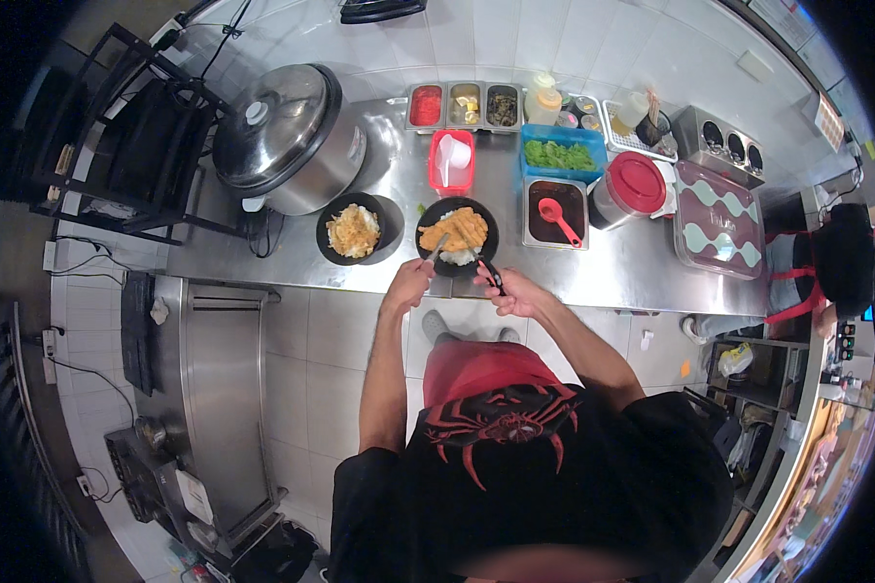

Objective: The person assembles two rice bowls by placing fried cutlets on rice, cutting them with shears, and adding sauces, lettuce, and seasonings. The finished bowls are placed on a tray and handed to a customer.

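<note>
One golden-brown cutlet point(469, 224) lies over rice point(460, 257) in a black bowl point(440, 208) on the steel worktop point(617, 272), and we're right in on it! Our left hand point(410, 283) has its fingers wrapped round a metal utensil point(437, 249); our right hand point(517, 294) grips a black-handled tool point(495, 280). A second bowl point(324, 233) sits just left.

A domed steel cooker point(290, 141) stands at left — a maroon patterned box point(718, 220) at right.
</note>
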A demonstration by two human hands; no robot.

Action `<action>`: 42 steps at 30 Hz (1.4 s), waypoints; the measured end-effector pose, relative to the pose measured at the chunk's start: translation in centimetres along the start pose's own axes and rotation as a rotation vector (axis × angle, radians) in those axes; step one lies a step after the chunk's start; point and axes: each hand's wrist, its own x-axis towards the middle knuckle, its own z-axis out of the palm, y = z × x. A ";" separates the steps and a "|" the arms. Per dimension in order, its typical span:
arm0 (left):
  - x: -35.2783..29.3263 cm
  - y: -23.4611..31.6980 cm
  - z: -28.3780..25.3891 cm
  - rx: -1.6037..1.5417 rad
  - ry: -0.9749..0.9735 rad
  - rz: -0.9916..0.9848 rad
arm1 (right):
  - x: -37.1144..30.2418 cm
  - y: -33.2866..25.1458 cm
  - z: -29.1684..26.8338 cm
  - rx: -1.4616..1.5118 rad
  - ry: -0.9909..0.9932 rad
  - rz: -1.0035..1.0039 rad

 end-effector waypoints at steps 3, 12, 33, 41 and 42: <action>0.0 0.0 -0.7 0.011 -0.022 -0.016 | 0.4 -1.1 0.5 0.053 0.019 0.090; -1.3 -0.2 -1.2 -0.056 -0.019 -0.139 | 3.0 -3.1 0.4 0.044 0.067 0.126; -1.6 -0.6 2.7 -0.144 0.223 -0.008 | -2.9 2.2 2.3 0.118 -0.017 0.087; -1.5 -0.4 3.9 -0.115 0.239 0.016 | 0.3 0.2 2.0 0.161 -0.018 0.049; -1.5 -0.4 3.9 -0.110 0.237 0.025 | 0.5 0.4 1.7 0.130 -0.029 0.019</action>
